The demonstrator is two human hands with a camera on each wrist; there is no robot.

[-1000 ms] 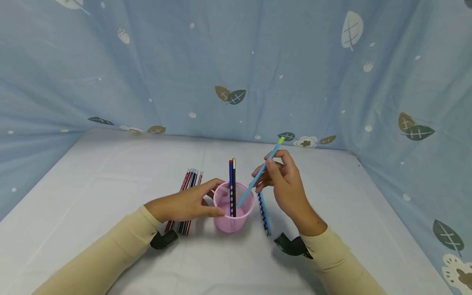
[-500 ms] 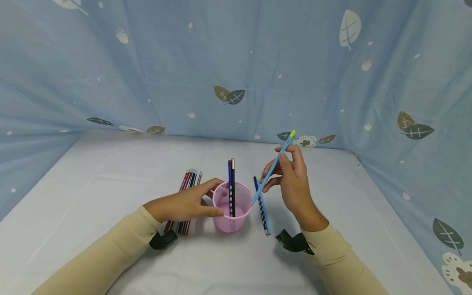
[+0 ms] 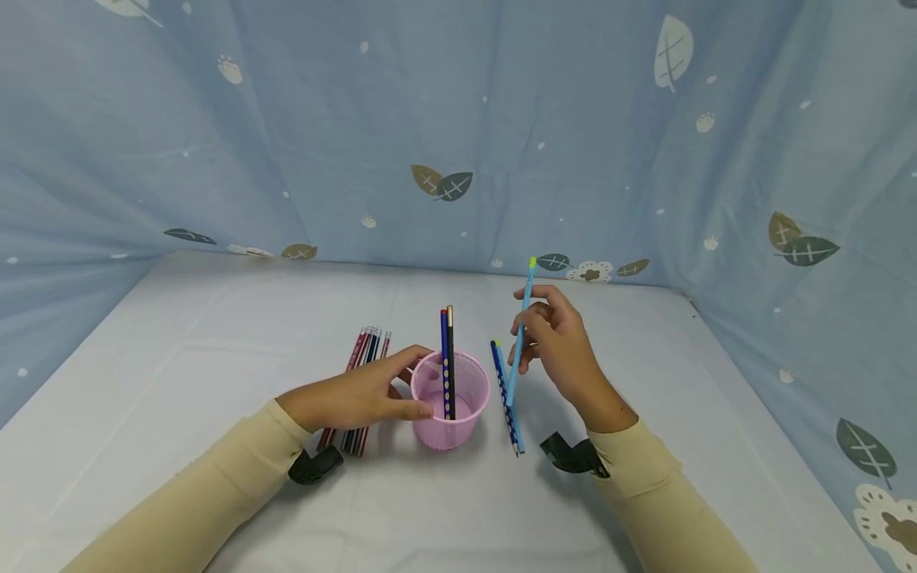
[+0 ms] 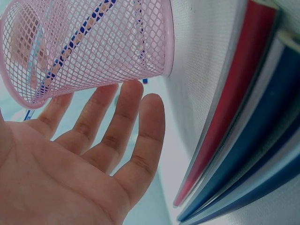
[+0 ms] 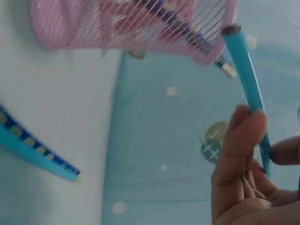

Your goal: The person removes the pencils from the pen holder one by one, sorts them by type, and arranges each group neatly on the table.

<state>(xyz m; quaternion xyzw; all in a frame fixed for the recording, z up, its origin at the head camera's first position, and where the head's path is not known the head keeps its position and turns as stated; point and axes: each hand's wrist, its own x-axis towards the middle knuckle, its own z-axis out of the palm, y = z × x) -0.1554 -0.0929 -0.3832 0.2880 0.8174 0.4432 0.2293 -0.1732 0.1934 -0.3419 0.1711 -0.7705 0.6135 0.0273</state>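
A pink mesh pencil cup (image 3: 450,434) stands upright on the table with a dark blue pencil (image 3: 445,358) and a black pencil (image 3: 452,370) in it. My left hand (image 3: 358,395) holds the cup from its left side, thumb at the rim. In the left wrist view the fingers (image 4: 115,126) lie along the mesh. My right hand (image 3: 562,342) pinches a light blue pencil (image 3: 520,334) near its middle, right of the cup. That pencil is nearly upright, its lime-green end up; its lower end overlaps two pencils on the table in the head view.
Just right of the cup lie a dark blue dotted pencil (image 3: 504,386) and a second light blue pencil (image 3: 519,438). Several red and dark pencils (image 3: 368,348) lie partly beneath the left hand in the head view. A blue leaf-print curtain (image 3: 344,143) hangs behind the white table (image 3: 236,326).
The light blue pencil has swung away from the cup's opening to its right and turned more upright with my right hand. The left hand and cup have stayed in place.
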